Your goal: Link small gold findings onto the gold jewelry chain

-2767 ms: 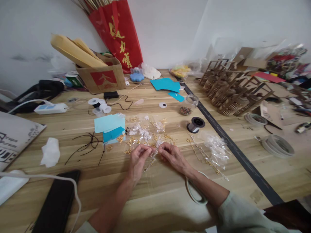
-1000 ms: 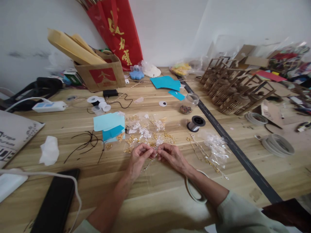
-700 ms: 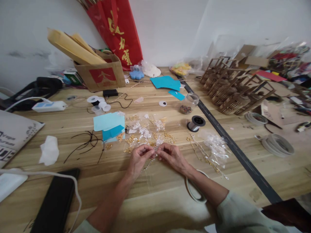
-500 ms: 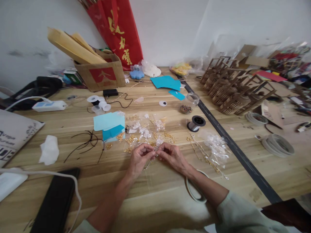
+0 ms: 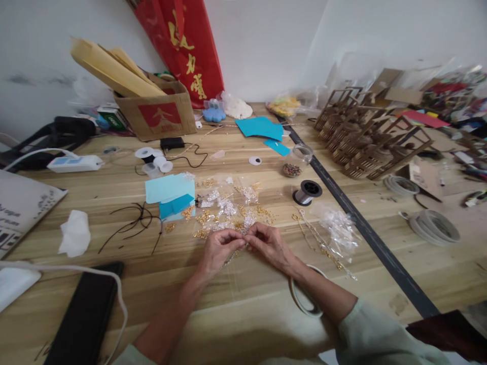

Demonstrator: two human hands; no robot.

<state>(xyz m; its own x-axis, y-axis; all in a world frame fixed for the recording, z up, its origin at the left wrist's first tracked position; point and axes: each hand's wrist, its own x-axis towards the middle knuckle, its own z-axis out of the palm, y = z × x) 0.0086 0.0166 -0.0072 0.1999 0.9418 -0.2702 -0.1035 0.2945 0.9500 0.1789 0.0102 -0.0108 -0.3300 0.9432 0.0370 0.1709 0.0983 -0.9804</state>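
Observation:
My left hand [image 5: 220, 249] and my right hand [image 5: 269, 247] meet fingertip to fingertip over the table, both closed in a pinch. From beneath the left fingers a short beaded strand [image 5: 231, 258] hangs, with a thin pale thread running down towards me. What the right fingertips grip is too small to make out. Just beyond the fingers lie loose silver beads [image 5: 249, 219] and gold beads [image 5: 204, 218], partly on clear plastic bags. A pale ring-shaped coil [image 5: 294, 299] lies under my right forearm.
Right of the hands are a wire spool [image 5: 306, 192], gold and silver chains [image 5: 304, 223] and crumpled plastic bags [image 5: 340, 230]. Leftward lie blue sheets [image 5: 167, 188], black cords [image 5: 139, 223] and a black phone-like slab [image 5: 85, 314]. Wooden lantern-like frames [image 5: 365, 137] stand at back right.
Both hands keep their pinch at nearly the same place. The view has shifted very slightly; nothing on the table has visibly been moved.

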